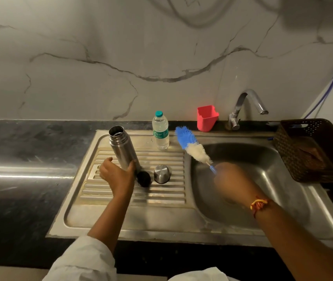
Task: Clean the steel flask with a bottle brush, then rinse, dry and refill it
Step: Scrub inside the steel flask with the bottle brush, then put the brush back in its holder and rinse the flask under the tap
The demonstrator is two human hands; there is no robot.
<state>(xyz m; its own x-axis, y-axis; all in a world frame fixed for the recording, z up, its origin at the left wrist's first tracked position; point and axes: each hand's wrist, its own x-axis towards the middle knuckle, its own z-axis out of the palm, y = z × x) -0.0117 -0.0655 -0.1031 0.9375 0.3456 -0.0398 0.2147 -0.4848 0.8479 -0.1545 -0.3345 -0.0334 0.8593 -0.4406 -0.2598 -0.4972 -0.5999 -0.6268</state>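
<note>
Left hand (pixel 117 173) grips the lower body of the steel flask (pixel 121 148), thumb on one side and fingers curled round the other. The flask stands slightly tilted on the ribbed drainboard (pixel 161 192), its brushed metal body shiny and its mouth uncapped. Just beside its base lie a black stopper (pixel 143 178) and an upturned steel cap (pixel 162 173). The right hand (pixel 232 180), blurred, holds the thin blue handle of the bottle brush (pixel 192 146) over the sink basin (pixel 267 159), blue and white bristles pointing up towards a plastic water bottle (pixel 160 131)
</note>
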